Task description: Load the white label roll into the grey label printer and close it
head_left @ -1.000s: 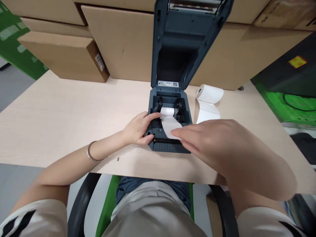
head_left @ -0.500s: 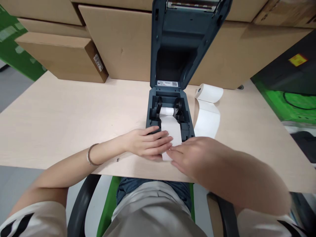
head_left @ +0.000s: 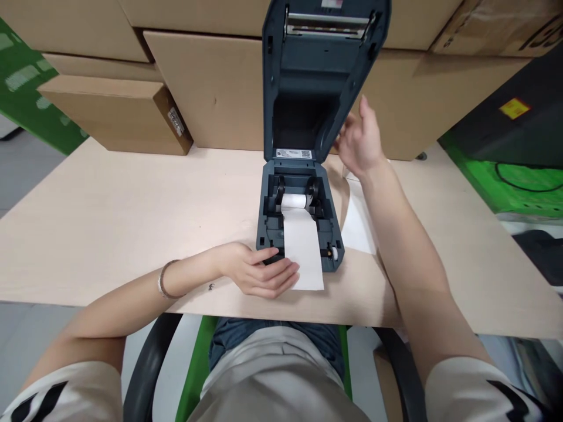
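Note:
A dark blue-grey label printer (head_left: 261, 205) stands on the table with its lid (head_left: 325, 58) raised. Inside, a small white paper roll (head_left: 294, 201) sits between two black holders. From it a white paper strip (head_left: 303, 252) runs forward over the printer's front edge. My left hand (head_left: 266, 272) lies at the strip's left edge, fingers stretched out and fingertips on the paper. At the lower right edge of the lid is my right hand (head_left: 361, 143), thumb raised apart from the fingers. Its fingertips are partly hidden, so contact with the lid is unclear.
Right of the printer lies another length of white paper (head_left: 358, 223), partly behind my right arm. Cardboard boxes (head_left: 206, 94) line the table's back edge, with a smaller box (head_left: 109, 117) at back left. A small dark scrap (head_left: 211, 287) lies near the front edge.
My right hand has left the strip's front end and moved up and back to the lid's right side. My left hand has shifted slightly down and left, baring more of the strip.

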### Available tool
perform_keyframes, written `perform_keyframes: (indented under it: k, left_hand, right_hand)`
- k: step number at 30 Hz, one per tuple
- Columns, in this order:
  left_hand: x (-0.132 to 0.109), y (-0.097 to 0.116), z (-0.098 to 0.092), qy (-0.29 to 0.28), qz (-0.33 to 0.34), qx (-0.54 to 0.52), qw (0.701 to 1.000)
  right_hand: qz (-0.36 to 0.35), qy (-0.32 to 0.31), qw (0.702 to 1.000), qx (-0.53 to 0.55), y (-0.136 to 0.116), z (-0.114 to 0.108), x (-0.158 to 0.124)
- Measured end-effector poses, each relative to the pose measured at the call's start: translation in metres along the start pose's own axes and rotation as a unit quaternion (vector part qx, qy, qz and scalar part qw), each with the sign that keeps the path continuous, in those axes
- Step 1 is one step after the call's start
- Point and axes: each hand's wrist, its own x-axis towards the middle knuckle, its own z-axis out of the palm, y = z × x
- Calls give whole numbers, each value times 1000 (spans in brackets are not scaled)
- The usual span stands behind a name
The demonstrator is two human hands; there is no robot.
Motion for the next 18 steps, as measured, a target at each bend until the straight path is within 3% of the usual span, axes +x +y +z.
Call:
perform_keyframes:
  k: [5, 10, 12, 15, 16, 18]
  left_hand:
    - [-1, 2, -1, 6, -15, -26, 1000]
    - [0, 2, -1, 11, -18, -30, 999]
    - [0, 2, 0, 27, -17, -12, 999]
    - [-1, 8, 5, 73, -30, 18, 997]
    - [-2, 10, 6, 66, -47, 7, 997]
    - [-3, 16, 9, -20, -119, -51, 991]
  right_hand:
    - [-16, -30, 998, 49, -1, 1, -8]
    - [-76, -7, 986, 147, -34, -4, -27]
    - [-68, -62, 987, 134, -50, -7, -39]
    - [-61, -200, 977, 47, -67, -15, -52]
    - [-69, -232, 970, 8, -69, -17, -55]
    - [-94, -279, 952, -87, -69, -19, -57]
